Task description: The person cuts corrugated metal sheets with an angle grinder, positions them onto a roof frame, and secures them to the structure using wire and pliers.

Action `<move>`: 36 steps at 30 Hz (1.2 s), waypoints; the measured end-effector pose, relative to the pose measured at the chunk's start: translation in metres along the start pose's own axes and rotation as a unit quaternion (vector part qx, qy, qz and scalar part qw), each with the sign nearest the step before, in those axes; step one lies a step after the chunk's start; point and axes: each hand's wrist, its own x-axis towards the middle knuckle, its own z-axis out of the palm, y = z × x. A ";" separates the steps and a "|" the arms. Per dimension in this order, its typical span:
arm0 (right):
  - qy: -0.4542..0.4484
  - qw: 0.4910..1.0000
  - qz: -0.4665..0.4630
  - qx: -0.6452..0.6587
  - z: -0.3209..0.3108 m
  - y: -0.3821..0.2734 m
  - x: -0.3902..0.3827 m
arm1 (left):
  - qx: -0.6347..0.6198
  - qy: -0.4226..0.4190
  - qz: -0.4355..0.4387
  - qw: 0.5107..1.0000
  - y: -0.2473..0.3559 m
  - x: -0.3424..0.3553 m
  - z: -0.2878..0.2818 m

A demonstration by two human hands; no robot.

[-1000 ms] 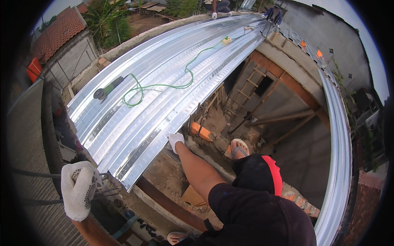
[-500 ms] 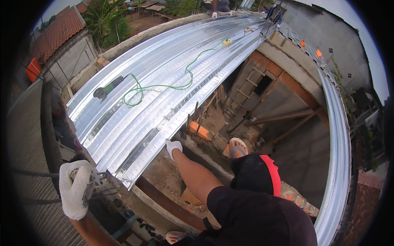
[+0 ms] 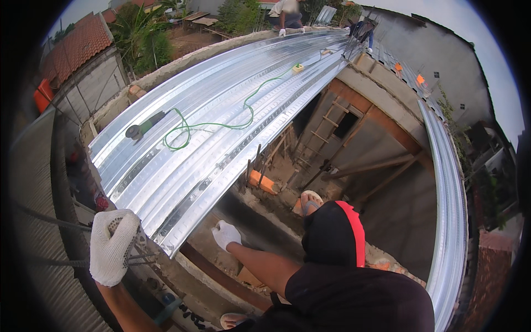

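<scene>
My left hand (image 3: 115, 247), in a white knitted glove with dark dots, is closed around a steel reinforcing bar (image 3: 58, 222) beside the near corner of the metal decking. A second bar runs just below it. My right hand (image 3: 225, 235), gloved too, hangs over the opening with its fingers curled and nothing visible in them. It is a short way off the edge of the ribbed silver decking sheets (image 3: 182, 213). On the decking lies a green angle grinder (image 3: 145, 126) with a looped green cord (image 3: 221, 124) running to a pale socket block (image 3: 298, 68).
Below the decking and my legs gapes a deep opening with a wooden ladder (image 3: 326, 126) and timber props. An orange brick (image 3: 263, 181) sits by upright bars. More decking (image 3: 448, 221) lines the right wall. Two people work at the far end, one gloved (image 3: 282, 32).
My right hand has come away from the decking edge, back toward me. My left hand keeps its hold on the bar. The view has shifted slightly, and more of a far person shows.
</scene>
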 end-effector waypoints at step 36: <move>-0.345 0.639 -0.496 -0.476 -0.165 -0.213 -0.184 | 0.012 -0.092 0.030 0.995 0.039 0.002 0.007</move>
